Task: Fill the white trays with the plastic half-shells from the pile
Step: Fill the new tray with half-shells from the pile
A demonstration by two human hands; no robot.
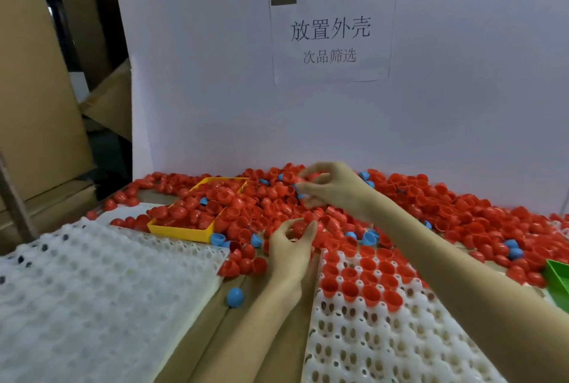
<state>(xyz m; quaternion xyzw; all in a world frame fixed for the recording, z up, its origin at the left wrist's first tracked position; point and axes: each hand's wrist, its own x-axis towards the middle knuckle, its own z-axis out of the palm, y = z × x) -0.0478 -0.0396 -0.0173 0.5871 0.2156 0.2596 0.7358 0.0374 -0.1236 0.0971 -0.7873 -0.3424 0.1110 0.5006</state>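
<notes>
Red half-shell pinched in curled left-hand fingers above pile; right-hand fingers curled, gripping another, beyond white tray.

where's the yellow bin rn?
Head view, left of centre: the yellow bin sits at the pile's left edge, heaped with red half-shells, just behind the empty white tray and left of the left hand.

left hand grip: fingers curled | right hand grip: fingers curled, arm extended
</notes>
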